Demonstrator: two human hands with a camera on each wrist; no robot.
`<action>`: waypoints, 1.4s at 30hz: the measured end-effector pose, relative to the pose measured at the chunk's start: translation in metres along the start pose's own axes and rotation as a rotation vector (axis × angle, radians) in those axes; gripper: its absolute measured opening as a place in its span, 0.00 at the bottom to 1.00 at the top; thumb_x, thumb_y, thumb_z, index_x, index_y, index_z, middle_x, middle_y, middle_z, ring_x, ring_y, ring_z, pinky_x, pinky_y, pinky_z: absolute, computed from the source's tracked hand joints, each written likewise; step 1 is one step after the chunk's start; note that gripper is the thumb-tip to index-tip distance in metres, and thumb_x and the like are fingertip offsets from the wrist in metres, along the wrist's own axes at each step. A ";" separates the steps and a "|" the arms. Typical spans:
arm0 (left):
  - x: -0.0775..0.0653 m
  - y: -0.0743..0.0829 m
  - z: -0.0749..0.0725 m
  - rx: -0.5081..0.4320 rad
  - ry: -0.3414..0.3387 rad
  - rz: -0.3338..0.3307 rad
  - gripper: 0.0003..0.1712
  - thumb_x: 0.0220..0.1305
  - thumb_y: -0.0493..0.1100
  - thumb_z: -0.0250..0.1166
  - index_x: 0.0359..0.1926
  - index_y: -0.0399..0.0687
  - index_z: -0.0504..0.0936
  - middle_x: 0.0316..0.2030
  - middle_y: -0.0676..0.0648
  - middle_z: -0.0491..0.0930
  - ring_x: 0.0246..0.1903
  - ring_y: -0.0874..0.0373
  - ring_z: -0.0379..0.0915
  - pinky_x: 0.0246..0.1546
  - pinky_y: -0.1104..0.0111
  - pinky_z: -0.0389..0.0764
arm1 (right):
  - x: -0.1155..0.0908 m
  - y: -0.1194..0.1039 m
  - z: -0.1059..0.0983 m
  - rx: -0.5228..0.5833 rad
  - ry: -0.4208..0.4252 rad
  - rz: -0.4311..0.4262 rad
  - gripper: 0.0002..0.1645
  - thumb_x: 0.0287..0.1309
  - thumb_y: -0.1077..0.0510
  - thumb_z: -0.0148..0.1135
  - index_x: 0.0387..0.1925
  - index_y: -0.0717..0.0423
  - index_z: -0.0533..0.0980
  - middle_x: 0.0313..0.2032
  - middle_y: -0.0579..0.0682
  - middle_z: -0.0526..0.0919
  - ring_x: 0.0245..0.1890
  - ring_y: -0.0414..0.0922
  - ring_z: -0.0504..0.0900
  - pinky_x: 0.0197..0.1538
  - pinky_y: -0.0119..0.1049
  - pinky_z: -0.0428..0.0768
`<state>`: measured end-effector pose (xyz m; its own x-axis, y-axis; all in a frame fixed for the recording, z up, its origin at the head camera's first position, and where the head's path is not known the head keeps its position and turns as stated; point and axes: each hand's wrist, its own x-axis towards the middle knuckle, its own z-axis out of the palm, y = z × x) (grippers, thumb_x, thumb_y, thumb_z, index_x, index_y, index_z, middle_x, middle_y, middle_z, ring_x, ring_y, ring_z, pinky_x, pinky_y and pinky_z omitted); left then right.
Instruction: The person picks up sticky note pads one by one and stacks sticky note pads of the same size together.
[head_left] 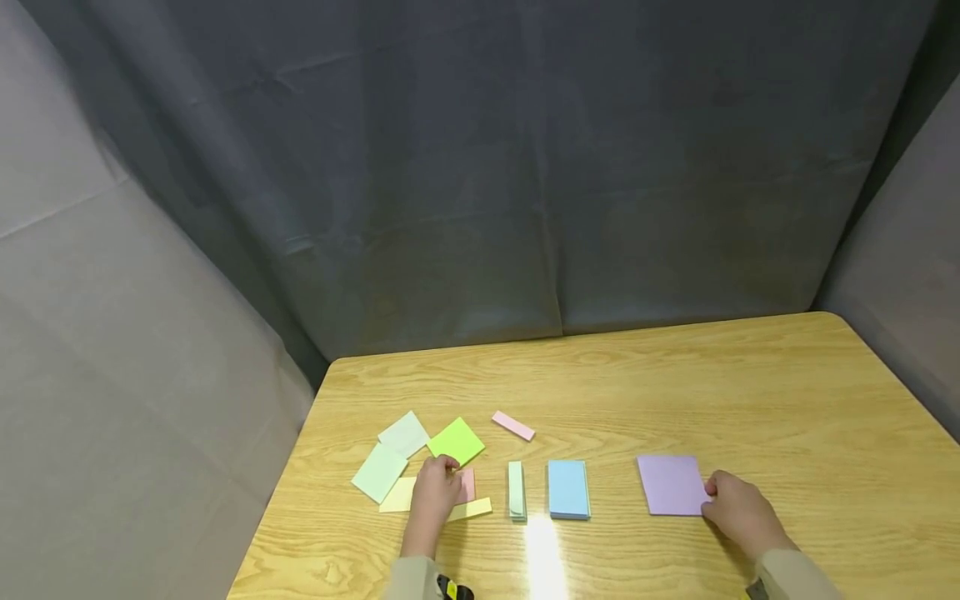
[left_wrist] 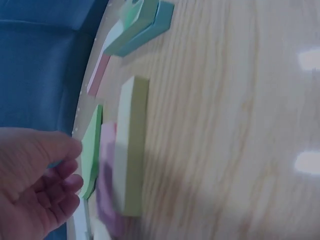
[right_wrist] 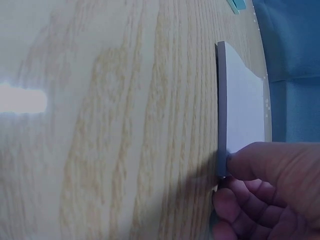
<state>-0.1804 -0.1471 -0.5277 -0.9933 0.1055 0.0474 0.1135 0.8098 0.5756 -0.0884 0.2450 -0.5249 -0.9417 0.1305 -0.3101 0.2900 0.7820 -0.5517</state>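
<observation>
My right hand [head_left: 744, 510] pinches the near right corner of a square purple sticky-note pad [head_left: 672, 485], thumb on top and fingers curled at its edge. The right wrist view shows the pad's side [right_wrist: 222, 110] close over the wood. My left hand [head_left: 436, 492] hovers above a cluster of pads, its fingers loosely bent with nothing between them. Near its fingertips lies a bright green pad [head_left: 459, 440]. Below and beside it are a pink pad [head_left: 467, 485] and a narrow yellow pad [head_left: 470, 509], whose long side faces the left wrist view.
Two pale green pads [head_left: 380, 472] and a cream pad [head_left: 397, 495] lie at the left. A narrow pink pad [head_left: 513, 426] sits farther back. Mid-table are a narrow mint stack [head_left: 517, 490] and a blue stack [head_left: 568, 488]. Grey curtains [head_left: 480, 167] surround the wooden table [head_left: 750, 392].
</observation>
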 end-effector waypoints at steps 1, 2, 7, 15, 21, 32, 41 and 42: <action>0.001 -0.002 -0.002 0.034 -0.026 0.012 0.08 0.50 0.30 0.62 0.34 0.35 0.77 0.29 0.44 0.71 0.29 0.55 0.69 0.29 0.64 0.73 | 0.000 0.000 0.000 -0.002 0.001 0.000 0.10 0.45 0.66 0.58 0.30 0.68 0.68 0.28 0.58 0.74 0.28 0.50 0.70 0.33 0.47 0.71; 0.002 -0.004 -0.005 0.063 -0.054 0.020 0.09 0.49 0.31 0.62 0.35 0.36 0.77 0.30 0.44 0.71 0.29 0.55 0.68 0.30 0.63 0.73 | 0.000 -0.001 0.000 -0.003 0.001 0.000 0.11 0.45 0.66 0.58 0.30 0.68 0.68 0.28 0.58 0.75 0.28 0.50 0.70 0.33 0.47 0.71; 0.004 -0.012 -0.013 0.123 -0.197 0.066 0.15 0.44 0.32 0.66 0.37 0.36 0.76 0.36 0.42 0.71 0.33 0.51 0.69 0.36 0.58 0.72 | 0.000 -0.001 0.000 -0.004 0.006 -0.004 0.11 0.45 0.66 0.58 0.30 0.69 0.68 0.28 0.59 0.75 0.27 0.50 0.69 0.33 0.46 0.70; 0.001 -0.019 -0.016 0.090 -0.279 0.108 0.24 0.42 0.32 0.70 0.43 0.36 0.72 0.41 0.41 0.66 0.37 0.49 0.69 0.40 0.56 0.72 | 0.001 0.001 0.001 -0.007 0.012 -0.007 0.11 0.45 0.65 0.58 0.30 0.68 0.68 0.28 0.59 0.75 0.27 0.49 0.69 0.32 0.45 0.70; 0.000 -0.019 -0.017 0.103 -0.281 0.093 0.25 0.42 0.32 0.70 0.43 0.35 0.69 0.39 0.41 0.67 0.35 0.51 0.67 0.38 0.57 0.72 | 0.001 0.000 0.001 -0.002 0.018 -0.009 0.11 0.45 0.66 0.58 0.31 0.68 0.68 0.29 0.60 0.75 0.28 0.50 0.70 0.33 0.47 0.70; -0.005 -0.020 -0.014 0.166 -0.236 0.089 0.24 0.40 0.38 0.71 0.38 0.34 0.71 0.32 0.44 0.68 0.31 0.51 0.67 0.34 0.58 0.71 | -0.001 -0.001 0.000 0.003 0.020 -0.015 0.11 0.45 0.66 0.58 0.31 0.69 0.68 0.29 0.60 0.76 0.28 0.50 0.71 0.34 0.47 0.71; -0.014 -0.016 -0.012 0.218 -0.167 0.023 0.26 0.41 0.42 0.71 0.39 0.32 0.72 0.32 0.41 0.70 0.32 0.47 0.70 0.34 0.56 0.73 | 0.000 0.004 0.003 0.010 0.016 -0.026 0.12 0.45 0.66 0.58 0.32 0.70 0.68 0.28 0.58 0.76 0.28 0.49 0.70 0.34 0.47 0.72; -0.016 -0.015 -0.012 0.222 -0.154 0.016 0.27 0.40 0.42 0.71 0.39 0.32 0.72 0.31 0.40 0.70 0.31 0.46 0.70 0.33 0.56 0.73 | 0.001 0.004 0.003 0.010 0.016 -0.027 0.12 0.45 0.66 0.58 0.32 0.70 0.68 0.28 0.58 0.76 0.28 0.49 0.70 0.34 0.47 0.72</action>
<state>-0.1667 -0.1680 -0.5273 -0.9781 0.1919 -0.0801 0.1478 0.9124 0.3816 -0.0873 0.2467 -0.5297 -0.9518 0.1197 -0.2826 0.2664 0.7794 -0.5671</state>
